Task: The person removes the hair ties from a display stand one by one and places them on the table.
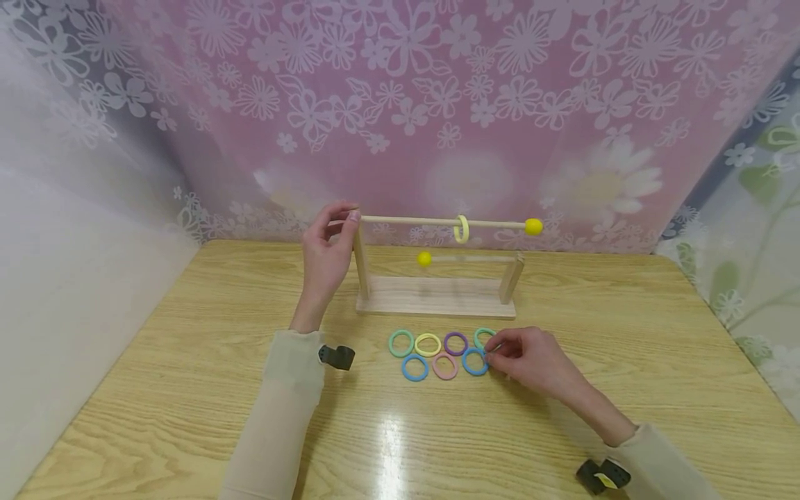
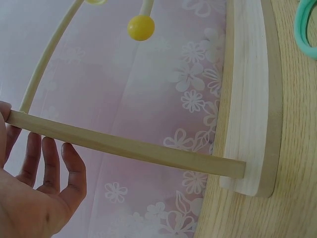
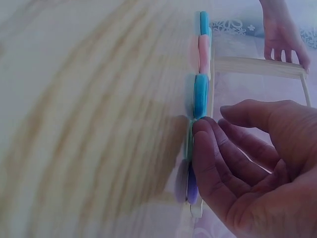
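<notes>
My left hand [image 1: 328,243] grips the top of the left post [image 1: 361,264] of a wooden stand, where the long rod [image 1: 406,221] begins. A pale yellow ring [image 1: 461,229] hangs on that rod. My right hand [image 1: 537,361] is low over the table at the right end of a group of rings. Its fingertips are at the blue ring [image 1: 476,362] and the green ring [image 1: 484,338]. In the right wrist view, the thumb stands apart from the fingers, and a purple ring [image 3: 192,186] lies beside them, hidden from the head view.
Left of the right hand lie another purple ring [image 1: 456,344], a pink ring [image 1: 445,366], a yellow ring [image 1: 428,345], a second green ring [image 1: 401,344] and a second blue ring [image 1: 415,367]. The stand's base [image 1: 437,304] is behind them. Yellow balls [image 1: 533,226] tip both rods.
</notes>
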Motion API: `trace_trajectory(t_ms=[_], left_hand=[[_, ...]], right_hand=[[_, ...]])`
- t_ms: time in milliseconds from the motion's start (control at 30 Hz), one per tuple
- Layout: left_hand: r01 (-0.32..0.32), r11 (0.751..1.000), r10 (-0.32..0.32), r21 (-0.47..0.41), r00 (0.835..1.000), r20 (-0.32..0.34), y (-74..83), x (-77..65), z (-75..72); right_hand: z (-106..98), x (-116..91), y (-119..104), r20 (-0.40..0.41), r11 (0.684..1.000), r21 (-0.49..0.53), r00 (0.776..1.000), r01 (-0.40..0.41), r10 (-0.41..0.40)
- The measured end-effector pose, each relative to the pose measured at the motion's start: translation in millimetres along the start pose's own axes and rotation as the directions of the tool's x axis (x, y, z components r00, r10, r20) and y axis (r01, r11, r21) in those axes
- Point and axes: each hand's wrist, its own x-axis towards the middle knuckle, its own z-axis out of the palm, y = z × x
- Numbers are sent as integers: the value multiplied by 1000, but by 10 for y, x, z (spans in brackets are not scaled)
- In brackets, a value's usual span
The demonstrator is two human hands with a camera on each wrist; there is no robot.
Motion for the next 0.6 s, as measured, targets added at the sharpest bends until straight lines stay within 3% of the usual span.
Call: trace_trajectory(t_ms=[200, 433, 600], left_hand=[[4, 1000, -4, 1, 1000, 3, -2, -16, -5], [9, 1000, -9, 7, 1000, 1, -1, -8, 1], [15, 1000, -15, 2, 1000, -2, 3, -6, 6]], right_hand=[[-35, -6, -13, -22, 1000, 5, 1000, 12, -11], [-38, 2, -19, -110, 999, -25, 993, 29, -31], [-41, 18, -15, -150, 999, 22, 988, 29, -25]])
